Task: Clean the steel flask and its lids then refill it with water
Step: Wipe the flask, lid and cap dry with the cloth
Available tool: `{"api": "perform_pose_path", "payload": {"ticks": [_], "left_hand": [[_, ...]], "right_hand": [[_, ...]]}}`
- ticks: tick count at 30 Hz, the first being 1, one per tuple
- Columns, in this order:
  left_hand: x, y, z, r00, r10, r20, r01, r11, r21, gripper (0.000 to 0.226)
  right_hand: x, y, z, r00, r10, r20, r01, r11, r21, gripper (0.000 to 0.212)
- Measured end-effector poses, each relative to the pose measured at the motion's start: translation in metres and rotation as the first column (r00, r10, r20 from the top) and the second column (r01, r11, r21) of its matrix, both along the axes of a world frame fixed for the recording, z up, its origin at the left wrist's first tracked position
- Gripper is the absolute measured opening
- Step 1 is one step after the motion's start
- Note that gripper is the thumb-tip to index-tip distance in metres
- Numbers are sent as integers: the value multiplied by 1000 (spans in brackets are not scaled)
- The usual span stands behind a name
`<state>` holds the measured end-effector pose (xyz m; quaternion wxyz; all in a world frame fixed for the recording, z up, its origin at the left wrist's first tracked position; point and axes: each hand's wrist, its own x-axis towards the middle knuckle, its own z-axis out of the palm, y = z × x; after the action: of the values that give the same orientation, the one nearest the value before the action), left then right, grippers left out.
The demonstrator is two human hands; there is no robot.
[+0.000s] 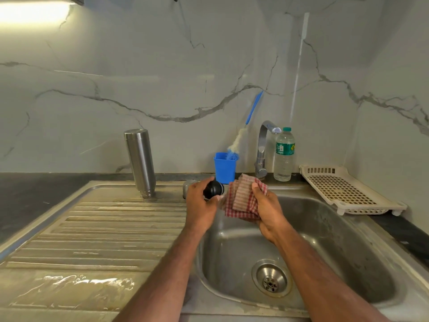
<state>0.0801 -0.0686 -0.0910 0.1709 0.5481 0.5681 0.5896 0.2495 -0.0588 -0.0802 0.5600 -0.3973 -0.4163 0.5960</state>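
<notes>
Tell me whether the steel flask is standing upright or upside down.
Upside down. The steel flask stands on the drainboard with its narrow threaded mouth down and its closed base up.

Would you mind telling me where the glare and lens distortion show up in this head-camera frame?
Head view: a light strip blows out the top-left corner; glare sits on wet draining board; wide-angle bending curves the sink edges and leans the steel flask; hands stay sharp.

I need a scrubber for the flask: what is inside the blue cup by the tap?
A bottle brush stands in the blue cup, its blue handle leaning right toward the wall. The cup's walls hide the brush's lower end and anything else inside.
</notes>
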Motion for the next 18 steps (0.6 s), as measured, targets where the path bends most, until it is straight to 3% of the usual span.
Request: {"api": "perform_pose_path", "payload": {"ticks": [3,6,10,18], "left_hand": [[-20,-12,12,991,89,96,-93,995,40,54],[-54,-19,20,978,196,72,-200,979,49,51],[-95,-17,22,959,282,-16,-282,959,8,47],[-138,17,12,912,282,-299,-339,927,-161,42]], "right_hand": [[-17,7,-2,998,-21,65,21,1000,8,20],[-36,17,8,968,-135,213,97,979,182,18],[-59,27,10,792,-304,529,53,899,436,15],[-63,44,-20,634,-275,723,-109,894,435,18]]}}
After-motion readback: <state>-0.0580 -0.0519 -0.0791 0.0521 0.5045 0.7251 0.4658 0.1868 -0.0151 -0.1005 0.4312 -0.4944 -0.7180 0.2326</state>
